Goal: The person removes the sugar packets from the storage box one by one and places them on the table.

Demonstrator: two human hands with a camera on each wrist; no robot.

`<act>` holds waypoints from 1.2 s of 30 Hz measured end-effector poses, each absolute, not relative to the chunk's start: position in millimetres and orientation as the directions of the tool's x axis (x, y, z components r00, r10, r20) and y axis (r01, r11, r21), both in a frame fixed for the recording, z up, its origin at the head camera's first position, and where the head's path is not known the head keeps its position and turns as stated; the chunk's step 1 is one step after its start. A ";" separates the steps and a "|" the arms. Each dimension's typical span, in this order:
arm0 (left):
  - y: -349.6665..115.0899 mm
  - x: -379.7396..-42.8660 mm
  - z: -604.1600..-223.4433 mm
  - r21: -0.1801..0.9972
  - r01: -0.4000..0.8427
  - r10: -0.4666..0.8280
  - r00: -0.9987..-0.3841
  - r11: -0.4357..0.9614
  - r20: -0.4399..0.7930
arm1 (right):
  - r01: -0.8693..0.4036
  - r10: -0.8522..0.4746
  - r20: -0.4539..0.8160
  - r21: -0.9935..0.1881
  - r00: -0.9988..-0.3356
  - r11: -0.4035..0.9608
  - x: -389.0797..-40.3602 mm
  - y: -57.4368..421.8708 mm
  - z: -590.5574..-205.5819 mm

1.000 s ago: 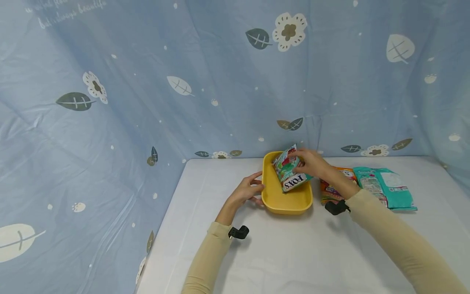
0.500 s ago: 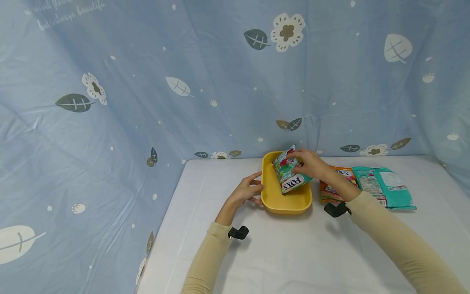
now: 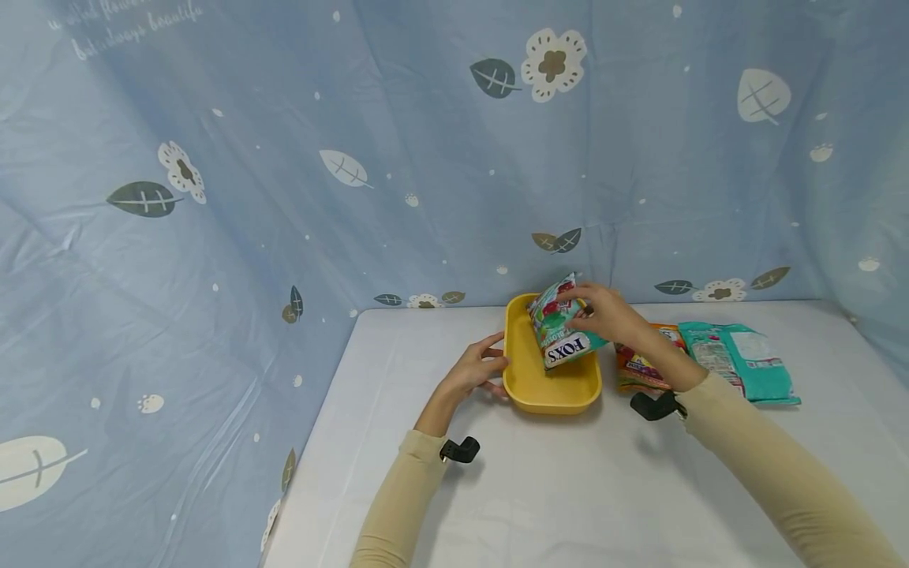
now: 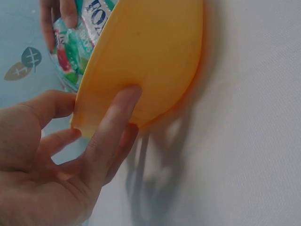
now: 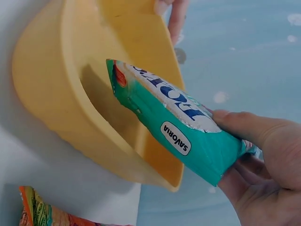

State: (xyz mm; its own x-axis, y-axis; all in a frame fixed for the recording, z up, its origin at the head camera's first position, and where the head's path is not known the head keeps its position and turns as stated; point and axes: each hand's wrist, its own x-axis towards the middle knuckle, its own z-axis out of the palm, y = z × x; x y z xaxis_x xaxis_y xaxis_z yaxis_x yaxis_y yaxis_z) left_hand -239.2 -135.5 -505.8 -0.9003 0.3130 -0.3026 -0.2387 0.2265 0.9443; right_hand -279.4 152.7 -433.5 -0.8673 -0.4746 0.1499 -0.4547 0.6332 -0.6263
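Observation:
A yellow plastic tub (image 3: 521, 379) stands near the back of the table. Against its left side rests my left hand (image 3: 470, 369); in the left wrist view, fingertips (image 4: 127, 96) touch the outer wall and the rim. Over the tub's right part, my right hand (image 3: 609, 317) pinches a teal FOX'S candy bag (image 3: 557, 325) between thumb and fingers. This bag tilts, with its lower end over the inside of the tub, as the right wrist view shows. Whether it touches the floor of the tub is hard to see.
Right of the tub lie an orange candy bag (image 3: 635, 371), partly covered by the right forearm, and a teal bag (image 3: 763, 367) with its printed back upward. A blue patterned curtain (image 3: 454, 158) hangs behind the white table (image 3: 554, 489).
My right hand has raised the teal candy bag slightly and shifted it a little within the last half second. The left hand stays at the tub's side.

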 end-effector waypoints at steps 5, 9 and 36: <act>-135.9 -238.7 -506.3 0.947 -0.241 0.320 -0.898 0.214 -0.301 | -0.473 -0.467 0.193 -0.634 -0.863 0.612 -277.4 156.5 -433.9; -136.2 -238.0 -506.1 0.948 -0.240 0.323 -0.898 0.209 -0.298 | -0.462 -0.455 0.193 -0.645 -0.869 0.608 -275.2 159.6 -434.3; -136.4 -238.0 -505.3 0.945 -0.235 0.321 -0.898 0.226 -0.300 | -0.445 -0.395 0.236 -0.661 -0.888 0.605 -254.9 183.5 -421.3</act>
State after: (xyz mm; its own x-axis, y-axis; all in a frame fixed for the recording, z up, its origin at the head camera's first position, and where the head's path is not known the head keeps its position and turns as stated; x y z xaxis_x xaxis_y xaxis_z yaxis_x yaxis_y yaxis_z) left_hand -238.0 -136.4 -505.3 -0.8984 0.3210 -0.2999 -0.2349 0.2258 0.9454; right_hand -254.9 183.5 -421.3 -0.8879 -0.3950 0.2359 -0.4445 0.6046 -0.6609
